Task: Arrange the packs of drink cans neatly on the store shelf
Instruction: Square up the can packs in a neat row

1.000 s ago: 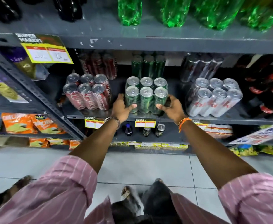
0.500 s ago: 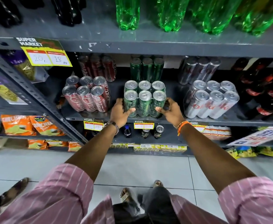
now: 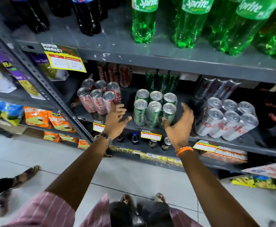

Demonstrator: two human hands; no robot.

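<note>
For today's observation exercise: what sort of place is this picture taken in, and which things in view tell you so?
Most likely a supermarket drinks aisle. Yellow price tags printed "Super Market" hang on grey metal shelving, which holds large Sprite bottles and shrink-wrapped six-packs of cans, like the green pack.

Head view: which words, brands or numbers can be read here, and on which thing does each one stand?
"Sprite": green bottles on the top shelf.
"SUPER MARKET": yellow price tag; its numbers are blurred.
"SUPER MARKET": small tag under the green can pack; prices unreadable.
"Coca-Cola" script: red can pack.
Silver can pack: red letters, too distorted.
Snack bags: too blurred.
</note>
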